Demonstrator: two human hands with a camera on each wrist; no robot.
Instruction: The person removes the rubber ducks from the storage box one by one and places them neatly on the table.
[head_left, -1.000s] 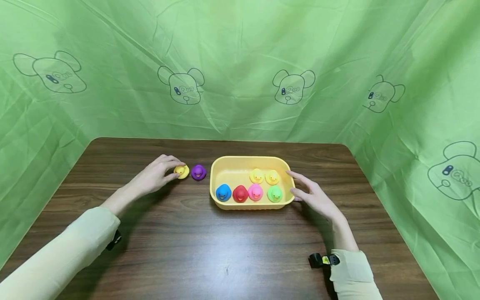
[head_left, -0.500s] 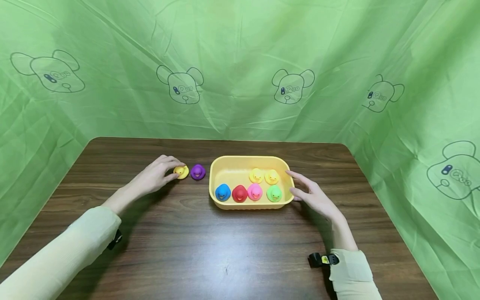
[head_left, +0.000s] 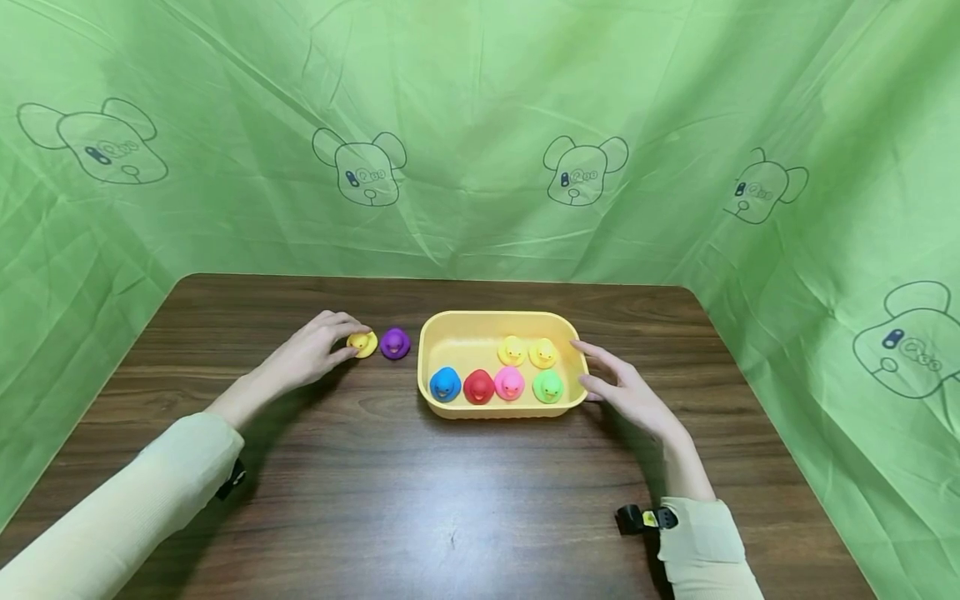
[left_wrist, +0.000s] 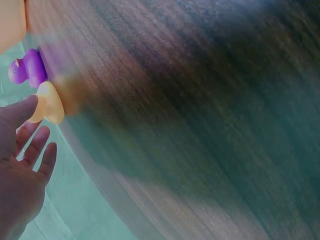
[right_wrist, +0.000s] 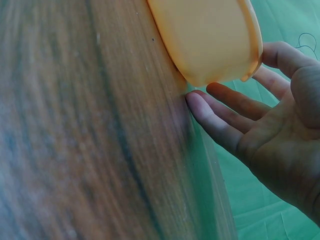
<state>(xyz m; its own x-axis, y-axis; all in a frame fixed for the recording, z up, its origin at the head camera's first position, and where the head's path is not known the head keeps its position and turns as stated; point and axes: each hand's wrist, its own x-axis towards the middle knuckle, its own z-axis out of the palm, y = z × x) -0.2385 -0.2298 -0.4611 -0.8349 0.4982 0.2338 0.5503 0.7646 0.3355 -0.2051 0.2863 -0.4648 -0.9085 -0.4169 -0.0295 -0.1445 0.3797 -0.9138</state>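
Note:
On the left of the table, my left hand [head_left: 318, 347] pinches a small yellow rubber duck [head_left: 364, 342] between thumb and forefinger. The other fingers stay loose in the left wrist view. Just right of that duck stands a purple rubber duck [head_left: 395, 343]. A pale yellow plastic tub [head_left: 461, 337] holds a blue duck [head_left: 446, 384], a red duck [head_left: 479, 387], a pink duck [head_left: 509, 383], a green duck [head_left: 548, 387] and two yellow ducks [head_left: 512, 351]. My right hand [head_left: 633, 398] is at the tub's right end, relaxed fingers touching its rim and wall.
The dark wood-grain table [head_left: 375, 500] carries everything. Green cloth [head_left: 480, 125] printed with bear heads hangs behind the table and along both sides. A black wrist device [head_left: 647, 520] sits at the right cuff.

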